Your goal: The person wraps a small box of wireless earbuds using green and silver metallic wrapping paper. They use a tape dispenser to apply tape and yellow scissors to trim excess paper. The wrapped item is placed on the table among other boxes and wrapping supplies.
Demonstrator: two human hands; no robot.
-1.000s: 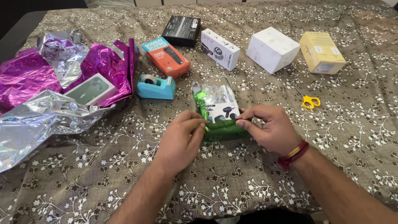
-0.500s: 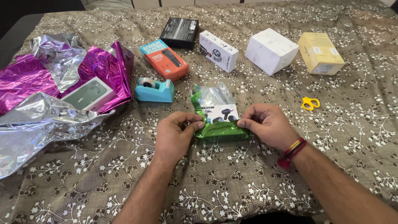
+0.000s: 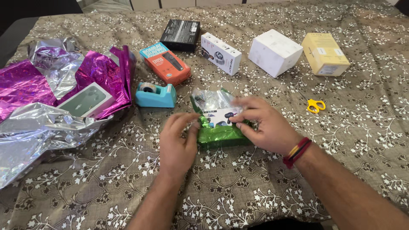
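Green foil wrap (image 3: 219,135) lies half-folded around a small printed box (image 3: 218,116) at the middle of the patterned cloth (image 3: 255,187), just below the blue tape dispenser (image 3: 155,94); the left hand (image 3: 178,142) has its fingers loosely bent against the foil's left edge, pressing rather than gripping; the right hand (image 3: 266,123) is pinched on the foil and box at the right side. Slippery foil could spring open if either hand eases, I judge; a hard pull might tear or crease it; the box could slide out the unfolded top.
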